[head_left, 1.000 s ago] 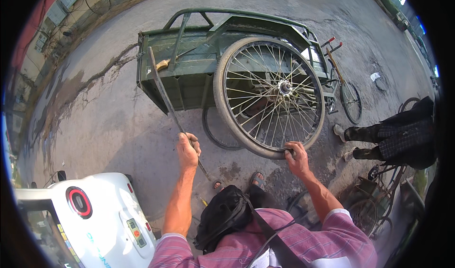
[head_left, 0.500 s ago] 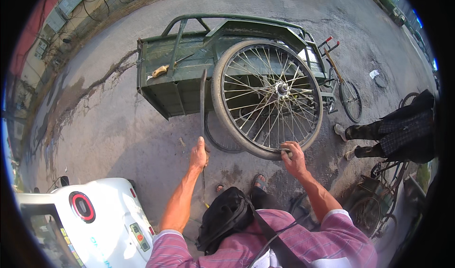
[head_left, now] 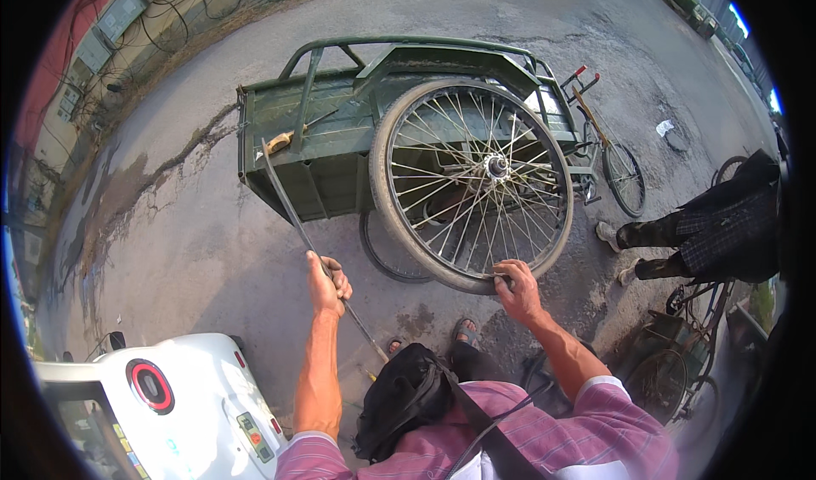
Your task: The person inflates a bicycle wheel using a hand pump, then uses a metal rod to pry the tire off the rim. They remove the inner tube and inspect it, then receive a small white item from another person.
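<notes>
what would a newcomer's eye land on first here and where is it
Probably the large spoked wheel near the middle of the picture, with the right hand gripping its lower edge. Behind it stands the green metal cart, and to the wheel's left the left hand holds a long thin bar. The white vehicle at the lower left also stands out.

Your left hand (head_left: pixel 328 285) hides the middle of the metal bar (head_left: pixel 289 209); your right hand (head_left: pixel 518 293) covers part of the tire (head_left: pixel 382 174). The black bag (head_left: pixel 406 399) obscures part of your left foot (head_left: pixel 394 345). The white vehicle (head_left: pixel 200 386) is cut off at lower left.
</notes>
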`<action>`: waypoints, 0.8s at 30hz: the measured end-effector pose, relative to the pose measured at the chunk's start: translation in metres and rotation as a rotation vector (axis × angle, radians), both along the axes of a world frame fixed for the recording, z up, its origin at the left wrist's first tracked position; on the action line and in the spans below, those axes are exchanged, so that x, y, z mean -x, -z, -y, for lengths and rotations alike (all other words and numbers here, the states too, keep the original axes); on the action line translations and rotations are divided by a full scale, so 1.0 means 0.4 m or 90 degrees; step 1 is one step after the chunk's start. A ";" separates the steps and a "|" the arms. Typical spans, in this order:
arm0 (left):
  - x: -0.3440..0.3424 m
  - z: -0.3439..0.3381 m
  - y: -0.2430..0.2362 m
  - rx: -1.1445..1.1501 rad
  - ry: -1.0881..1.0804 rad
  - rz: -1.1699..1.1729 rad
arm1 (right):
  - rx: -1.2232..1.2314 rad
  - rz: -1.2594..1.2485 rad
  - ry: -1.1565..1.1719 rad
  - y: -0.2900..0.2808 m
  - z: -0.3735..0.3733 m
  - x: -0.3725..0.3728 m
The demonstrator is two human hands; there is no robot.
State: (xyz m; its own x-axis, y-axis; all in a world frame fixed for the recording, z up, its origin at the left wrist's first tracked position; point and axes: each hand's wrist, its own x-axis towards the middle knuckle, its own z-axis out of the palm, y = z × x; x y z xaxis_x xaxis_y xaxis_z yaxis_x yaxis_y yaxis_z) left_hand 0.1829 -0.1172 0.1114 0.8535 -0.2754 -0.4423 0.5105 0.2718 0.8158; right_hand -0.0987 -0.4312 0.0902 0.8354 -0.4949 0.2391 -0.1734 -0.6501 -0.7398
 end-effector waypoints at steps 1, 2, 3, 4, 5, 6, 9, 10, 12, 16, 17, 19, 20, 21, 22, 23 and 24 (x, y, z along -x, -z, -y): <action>-0.026 0.000 -0.030 0.030 -0.021 0.045 | -0.011 0.001 0.007 -0.006 0.005 -0.017; -0.028 -0.003 -0.039 0.047 -0.042 0.081 | -0.022 0.001 0.015 -0.007 0.006 -0.023; -0.027 0.005 -0.025 0.046 -0.072 0.106 | 0.010 -0.010 0.014 -0.001 0.009 -0.006; -0.031 0.010 -0.010 0.042 -0.104 0.136 | 0.021 -0.002 -0.001 0.009 0.013 -0.006; -0.020 0.020 0.023 0.034 -0.067 0.138 | 0.035 0.004 -0.015 0.021 0.019 -0.003; -0.001 0.025 0.057 0.025 -0.029 0.139 | 0.048 0.010 -0.030 0.035 0.024 -0.002; 0.033 -0.010 0.079 -0.196 0.228 0.027 | -0.002 -0.023 -0.017 0.076 0.084 0.021; 0.012 -0.031 0.070 -0.116 0.167 0.016 | -0.015 -0.044 -0.013 0.081 0.116 0.034; -0.021 -0.069 0.004 -0.066 0.064 0.051 | -0.010 -0.064 -0.012 0.092 0.175 0.047; -0.024 -0.046 -0.023 0.025 -0.089 0.114 | -0.009 -0.089 0.080 0.114 0.243 0.043; 0.002 -0.023 -0.004 0.020 -0.101 0.137 | -0.034 -0.079 0.108 0.102 0.228 0.027; 0.069 -0.004 0.070 -0.142 0.102 0.091 | -0.012 -0.042 0.132 0.094 0.202 0.006; 0.092 0.011 0.065 -0.341 0.302 0.165 | 0.037 -0.013 0.133 0.100 0.198 0.010; 0.103 -0.013 0.071 -0.297 0.268 0.163 | 0.087 0.017 0.133 0.104 0.193 0.018; 0.090 -0.037 0.074 -0.254 0.237 0.165 | 0.086 0.002 0.118 0.092 0.181 0.023; 0.081 -0.048 0.047 -0.207 0.209 0.159 | 0.044 -0.019 0.112 0.072 0.163 0.026; 0.059 -0.048 0.017 -0.161 0.181 0.152 | 0.002 -0.040 0.108 0.062 0.152 0.030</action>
State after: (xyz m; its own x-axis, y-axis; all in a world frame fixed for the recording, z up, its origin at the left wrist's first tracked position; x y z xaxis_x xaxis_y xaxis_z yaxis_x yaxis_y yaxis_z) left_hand 0.1595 -0.0980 0.1045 0.8458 -0.4220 -0.3264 0.3258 -0.0758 0.9424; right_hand -0.1107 -0.4920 0.0655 0.7535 -0.6292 0.1908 -0.3266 -0.6100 -0.7219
